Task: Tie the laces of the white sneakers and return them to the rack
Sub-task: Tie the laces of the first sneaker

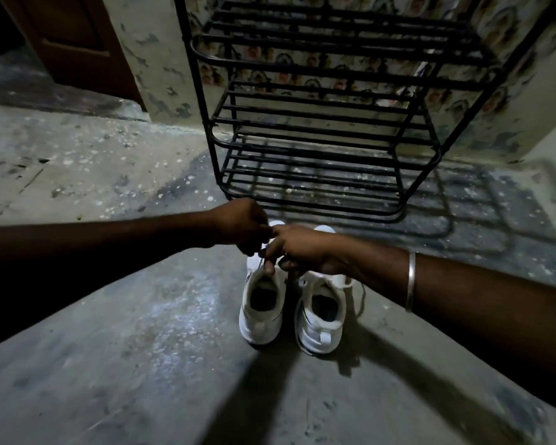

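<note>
Left hand (241, 224) and right hand (302, 252) meet over one white sneaker (262, 316), fingers (269, 266) curled; can't tell what they pinch.

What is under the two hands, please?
Under the left hand and the right hand stands a pair of white sneakers on the grey concrete floor. Their heels and dark openings show; the hands cover the laced fronts, so knots cannot be seen.

We see the white sneakers (261, 319) standing upright side by side on the floor, touching or nearly so, heels toward us and toes toward the black metal rack (318, 123) just beyond. Of the laces (362, 297), one loose strand trails beside the right shoe; the rest are hidden.
</note>
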`<state>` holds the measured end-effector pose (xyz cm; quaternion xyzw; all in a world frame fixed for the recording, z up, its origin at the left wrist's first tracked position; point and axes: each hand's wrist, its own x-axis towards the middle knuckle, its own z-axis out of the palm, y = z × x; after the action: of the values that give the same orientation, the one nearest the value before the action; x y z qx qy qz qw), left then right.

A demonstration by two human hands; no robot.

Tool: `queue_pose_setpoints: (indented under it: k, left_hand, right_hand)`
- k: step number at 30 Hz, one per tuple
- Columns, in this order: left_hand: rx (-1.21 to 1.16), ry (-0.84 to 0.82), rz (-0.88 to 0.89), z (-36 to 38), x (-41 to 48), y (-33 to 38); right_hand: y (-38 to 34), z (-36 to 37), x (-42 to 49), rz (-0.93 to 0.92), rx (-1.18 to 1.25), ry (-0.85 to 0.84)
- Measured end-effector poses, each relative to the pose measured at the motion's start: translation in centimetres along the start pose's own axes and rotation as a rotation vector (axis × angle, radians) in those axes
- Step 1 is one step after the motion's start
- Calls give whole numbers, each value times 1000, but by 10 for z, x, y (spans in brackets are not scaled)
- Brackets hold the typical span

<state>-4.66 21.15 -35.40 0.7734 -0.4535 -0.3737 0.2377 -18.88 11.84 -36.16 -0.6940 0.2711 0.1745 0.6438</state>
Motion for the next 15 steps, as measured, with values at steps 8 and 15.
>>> queue_pose_setpoints:
  k: [8,15]
  left_hand:
    - [332,410,413,0,-8,-3]
    - [319,163,242,42,-28,-38]
  right_hand:
    - [4,-6,3,1,39,210]
    - [6,5,14,15,140,285]
